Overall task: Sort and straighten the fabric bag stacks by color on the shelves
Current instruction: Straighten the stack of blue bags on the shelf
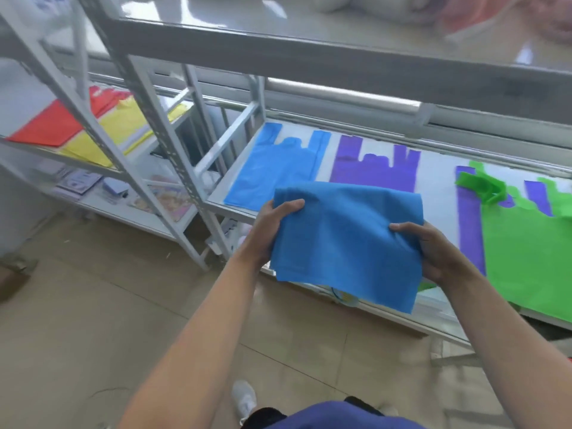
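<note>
A folded blue fabric bag [346,239] hangs in the air in front of the white shelf [439,193]. My left hand [275,230] grips its left edge and my right hand [433,249] grips its right edge. Flat on the shelf behind lie a light blue bag stack [275,168], a purple bag stack [368,168] and a green bag stack [526,252] with purple bags [470,224] under it. A crumpled green bag [479,184] sits on top at the back.
A second shelf unit at the left holds red bags [52,125] and yellow bags [117,134], with booklets [80,181] on its lower shelf. A grey upper shelf beam [309,54] crosses overhead. Tiled floor [93,305] lies below.
</note>
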